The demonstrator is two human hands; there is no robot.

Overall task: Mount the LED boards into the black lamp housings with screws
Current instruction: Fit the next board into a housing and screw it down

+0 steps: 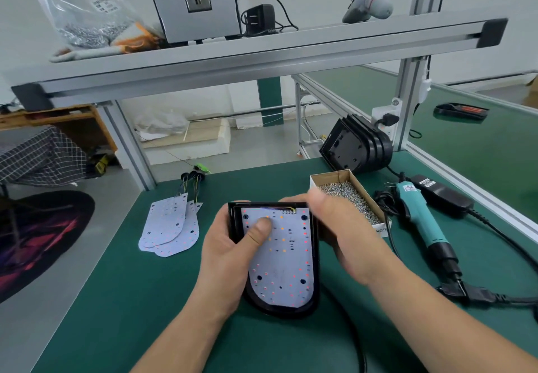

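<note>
The left grip (230, 259) and right grip (346, 227) are bare hands on bare forearms.

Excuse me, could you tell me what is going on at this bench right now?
A person is seating an LED board in a black lamp housing. The left hand grips the housing, thumb pressing the board; the right hand, blurred, is at its right side. The electric screwdriver lies untouched on the mat beside the box of screws.

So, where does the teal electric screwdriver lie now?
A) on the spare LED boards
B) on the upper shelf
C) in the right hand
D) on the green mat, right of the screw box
D: the screwdriver lies on the green mat, just right of the screw box.
</note>
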